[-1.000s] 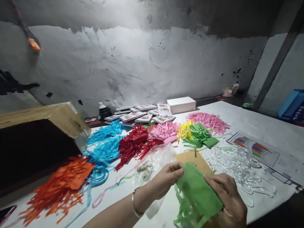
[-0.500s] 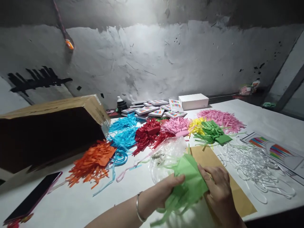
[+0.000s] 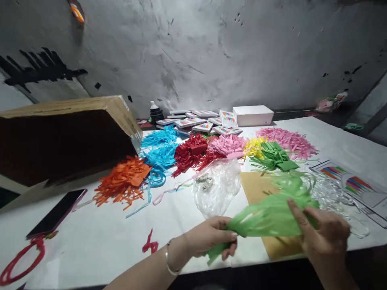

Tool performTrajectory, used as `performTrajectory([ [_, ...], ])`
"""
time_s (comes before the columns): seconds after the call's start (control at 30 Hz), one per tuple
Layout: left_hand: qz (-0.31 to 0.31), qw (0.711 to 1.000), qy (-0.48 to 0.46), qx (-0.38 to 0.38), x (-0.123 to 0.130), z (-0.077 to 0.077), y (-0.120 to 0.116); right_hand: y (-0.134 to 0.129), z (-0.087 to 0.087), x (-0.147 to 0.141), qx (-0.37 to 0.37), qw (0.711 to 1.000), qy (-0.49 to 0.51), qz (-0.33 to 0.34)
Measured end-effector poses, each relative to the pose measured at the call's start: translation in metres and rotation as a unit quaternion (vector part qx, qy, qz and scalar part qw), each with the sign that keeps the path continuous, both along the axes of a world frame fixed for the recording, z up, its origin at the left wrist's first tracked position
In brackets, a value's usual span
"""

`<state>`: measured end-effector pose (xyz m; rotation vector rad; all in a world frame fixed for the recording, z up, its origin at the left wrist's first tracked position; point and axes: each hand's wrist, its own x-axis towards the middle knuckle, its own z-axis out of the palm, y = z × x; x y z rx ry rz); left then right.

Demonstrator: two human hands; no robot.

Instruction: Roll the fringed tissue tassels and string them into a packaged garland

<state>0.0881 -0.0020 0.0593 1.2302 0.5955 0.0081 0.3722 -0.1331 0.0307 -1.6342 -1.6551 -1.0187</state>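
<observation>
Across the near and middle scene stretches a white-covered table [image 3: 99,237]. A big cardboard box [image 3: 60,106] lies at its left, its dark open side facing near. Near right, a brown sheet [image 3: 255,187] lies partly under the green strips [image 3: 272,219], with a clear bag [image 3: 222,185] to the left of it and a white cord tangle [image 3: 332,191] to the right.

Those strips are held up between both hands above the near edge. The left hand [image 3: 208,237] is closed around their narrow, gathered end, with tips poking out below; the right hand [image 3: 326,233] grips the wider part, though blur hides some fingers. The step in hand looks like drawing the bunch out and straightening it. A next move would call for a firm left pinch and a light right pull, as thin strips could tear or snag.

Smallest, a red scrap [image 3: 150,244] lies near the left wrist.
</observation>
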Motion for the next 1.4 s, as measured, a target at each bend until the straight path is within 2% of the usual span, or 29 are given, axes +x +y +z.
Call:
performTrajectory([
  [0.07, 0.037, 0.996, 0.048, 0.066, -0.035, -0.005, 0.011, 0.001, -0.018, -0.031, -0.074, 0.994, -0.019, 0.076],
  [0.13, 0.078, 0.987, 0.09, 0.106, -0.075, -0.01, 0.022, 0.006, -0.039, -0.066, -0.141, 0.975, 0.025, 0.168],
  [0.2, 0.132, 0.967, 0.137, 0.167, -0.113, -0.013, 0.029, 0.012, -0.06, -0.099, -0.171, 0.957, 0.057, 0.226],
  [0.3, 0.237, 0.912, 0.191, 0.275, -0.15, -0.017, 0.023, 0.017, -0.081, -0.133, -0.194, 0.942, 0.079, 0.261],
  [0.37, 0.279, 0.865, 0.194, 0.37, -0.152, -0.023, 0.01, 0.018, -0.087, -0.145, -0.209, 0.935, 0.097, 0.269],
  [0.43, 0.229, 0.818, 0.145, 0.508, -0.138, -0.034, -0.008, 0.019, -0.089, -0.151, -0.225, 0.928, 0.114, 0.273],
  [0.47, 0.16, 0.793, 0.099, 0.579, -0.127, -0.041, -0.015, 0.019, -0.089, -0.152, -0.233, 0.925, 0.121, 0.275],
  [0.53, 0.034, 0.765, 0.035, 0.642, -0.105, -0.057, -0.025, 0.018, -0.089, -0.15, -0.247, 0.92, 0.135, 0.273],
  [0.57, 0.005, 0.759, 0.029, 0.651, -0.095, -0.064, -0.027, 0.017, -0.089, -0.146, -0.253, 0.918, 0.141, 0.269],
  [0.67, -0.014, 0.771, 0.029, 0.636, -0.081, -0.077, -0.022, 0.011, -0.09, -0.127, -0.271, 0.921, 0.131, 0.249],
  [0.8, -0.019, 0.798, 0.009, 0.602, -0.084, -0.075, -0.013, 0.001, -0.083, -0.098, -0.271, 0.932, 0.06, 0.232],
  [0.97, 0.002, 0.816, 0.016, 0.577, -0.084, -0.072, -0.017, -0.006, -0.059, -0.089, -0.226, 0.953, 0.12, 0.161],
  [1.03, 0.01, 0.821, 0.018, 0.571, -0.084, -0.073, -0.02, -0.008, -0.047, -0.09, -0.197, 0.967, 0.122, 0.11],
  [1.1, 0.015, 0.821, 0.022, 0.57, -0.083, -0.075, -0.022, -0.008, -0.036, -0.094, -0.171, 0.975, 0.105, 0.095],
  [1.17, 0.017, 0.819, 0.026, 0.573, -0.083, -0.076, -0.022, -0.006, -0.026, -0.102, -0.161, 0.971, 0.102, 0.141],
  [1.27, 0.02, 0.813, 0.032, 0.58, -0.081, -0.076, -0.023, 0.005, -0.019, -0.12, -0.174, 0.939, 0.115, 0.274],
  [1.33, 0.022, 0.809, 0.034, 0.586, -0.08, -0.076, -0.023, 0.017, -0.02, -0.134, -0.209, 0.911, 0.102, 0.339],
  [1.4, 0.02, 0.807, 0.037, 0.589, -0.08, -0.077, -0.024, 0.03, -0.025, -0.144, -0.252, 0.894, 0.08, 0.362],
])
